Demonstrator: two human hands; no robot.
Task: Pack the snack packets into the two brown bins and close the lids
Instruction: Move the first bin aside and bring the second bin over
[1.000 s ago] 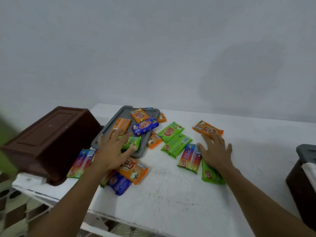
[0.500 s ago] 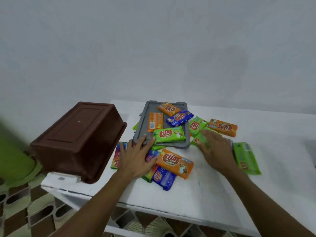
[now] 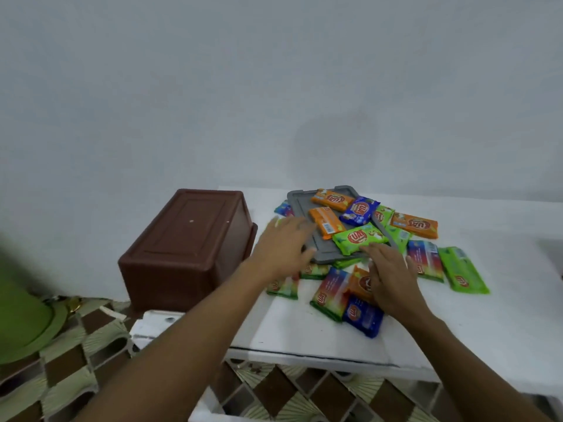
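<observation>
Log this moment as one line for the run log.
left hand: open, over gray lid | right hand: open, on loose snack packets | brown bin: upside down | packed: none seen

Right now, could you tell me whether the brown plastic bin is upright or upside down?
Upside down: the brown plastic bin has its closed base facing up; no opening shows.
</observation>
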